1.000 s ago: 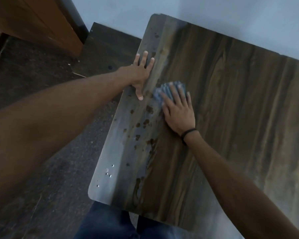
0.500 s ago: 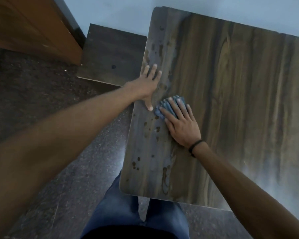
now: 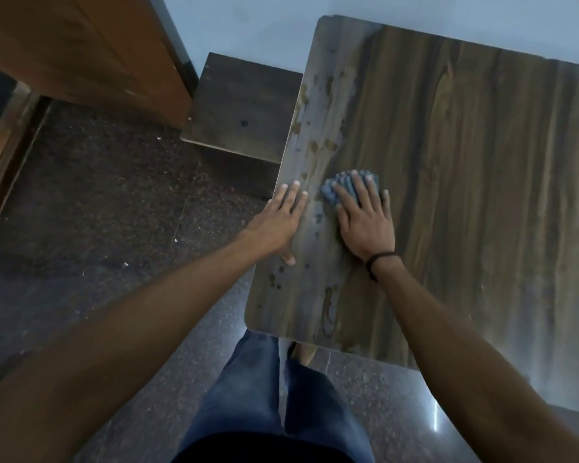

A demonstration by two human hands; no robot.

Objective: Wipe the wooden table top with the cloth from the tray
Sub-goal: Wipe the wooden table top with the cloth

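the right hand (image 3: 365, 218) lies flat, fingers spread and straight, pressing the blue cloth (image 3: 346, 187) onto the wooden table top (image 3: 465, 162) near its left edge, beside the remaining spots. the left hand (image 3: 281, 222), fingers extended, rests on that edge, probably steadying the table.

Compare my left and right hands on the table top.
The right hand presses a blue cloth under its fingers; the left hand lies on bare wood. The left hand sits at the left edge of the table top; the right hand is further in. The right wrist wears a dark band; the left wrist has none. Both lie flat, fingers straight.
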